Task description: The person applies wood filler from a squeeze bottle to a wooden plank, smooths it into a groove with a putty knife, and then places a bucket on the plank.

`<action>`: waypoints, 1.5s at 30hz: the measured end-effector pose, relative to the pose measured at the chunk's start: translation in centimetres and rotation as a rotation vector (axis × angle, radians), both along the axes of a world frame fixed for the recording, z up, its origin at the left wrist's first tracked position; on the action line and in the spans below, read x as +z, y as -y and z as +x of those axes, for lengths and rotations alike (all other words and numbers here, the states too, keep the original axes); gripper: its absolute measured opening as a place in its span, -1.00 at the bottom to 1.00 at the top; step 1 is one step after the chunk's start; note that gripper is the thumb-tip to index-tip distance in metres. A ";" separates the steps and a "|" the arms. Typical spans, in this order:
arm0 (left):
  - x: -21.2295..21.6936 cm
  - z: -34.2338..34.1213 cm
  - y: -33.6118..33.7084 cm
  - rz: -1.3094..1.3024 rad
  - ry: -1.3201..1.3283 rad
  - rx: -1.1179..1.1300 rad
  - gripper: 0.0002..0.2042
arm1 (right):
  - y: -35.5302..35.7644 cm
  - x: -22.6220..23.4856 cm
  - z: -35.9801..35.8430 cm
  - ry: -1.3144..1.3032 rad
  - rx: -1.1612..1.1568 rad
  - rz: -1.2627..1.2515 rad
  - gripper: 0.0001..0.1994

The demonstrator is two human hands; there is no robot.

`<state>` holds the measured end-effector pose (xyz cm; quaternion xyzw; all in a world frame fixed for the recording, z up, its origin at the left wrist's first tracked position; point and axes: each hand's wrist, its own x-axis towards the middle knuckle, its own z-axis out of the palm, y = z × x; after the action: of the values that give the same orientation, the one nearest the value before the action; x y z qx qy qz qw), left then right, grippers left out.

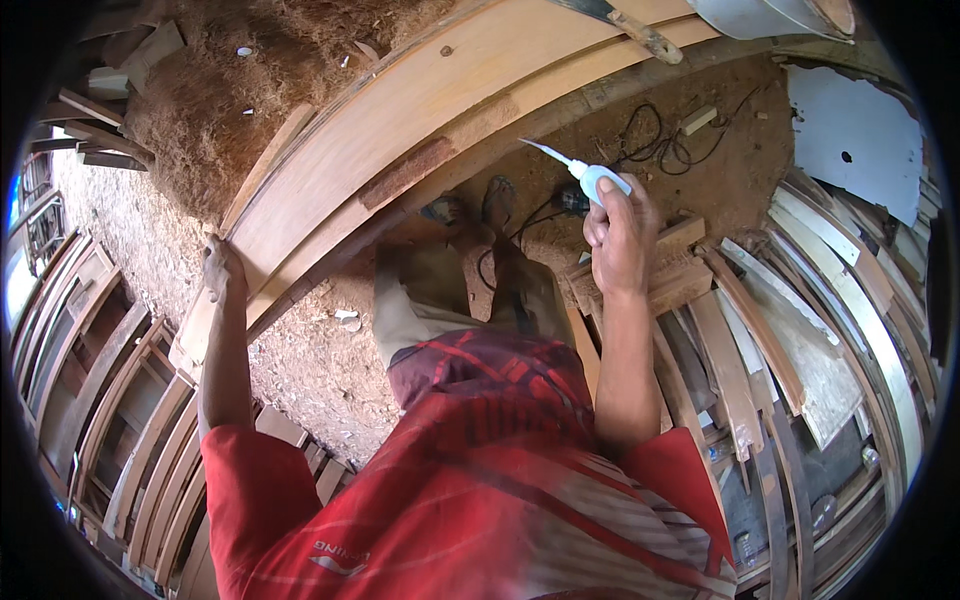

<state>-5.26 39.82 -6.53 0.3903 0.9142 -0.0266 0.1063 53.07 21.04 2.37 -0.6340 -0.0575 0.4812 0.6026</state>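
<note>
My right hand [622, 235] grips a white glue bottle [598, 180] with a long thin nozzle that points up and left toward a large wooden frame [400, 130]. The nozzle tip hovers just short of the frame's lower edge. My left hand [222, 270] rests on the frame's left end, fingers over its edge. The frame lies across the view as long pale boards with a reddish-brown patch [405, 172] near the middle. Below it I see my legs and sandalled feet [498, 200].
The ground is sawdust [300, 370]. Black cables [665, 145] lie beyond the bottle. Stacked wooden planks and offcuts [780, 330] crowd the right side, and door or window frames [110, 400] lean at the left. A white sheet [850, 140] lies at the upper right.
</note>
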 end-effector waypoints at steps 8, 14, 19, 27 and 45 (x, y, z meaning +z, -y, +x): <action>-2.5 -5.5 0.5 0.062 0.007 -0.170 -0.28 | 2.7 -3.7 0.1 -0.179 -0.073 -0.049 -0.85; -3.1 -7.4 0.6 0.140 0.150 -0.193 -0.37 | 3.5 -4.0 0.8 -0.187 -0.068 -0.027 -0.84; -3.4 -8.0 1.1 0.161 0.098 -0.303 -0.37 | 2.2 -2.1 1.3 -0.045 -0.060 0.045 -0.83; 1.8 2.6 0.3 -0.030 -0.074 -0.095 -0.28 | -0.9 1.3 0.9 0.347 0.109 0.042 -0.83; 1.6 3.0 0.7 0.026 -0.112 -0.040 -0.35 | -4.2 2.2 0.3 0.714 0.295 -0.076 -0.76</action>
<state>-2.22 39.14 -4.96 0.4075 0.9111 -0.0386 0.0494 53.38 25.28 4.55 -0.7685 -0.3361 0.3135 0.4452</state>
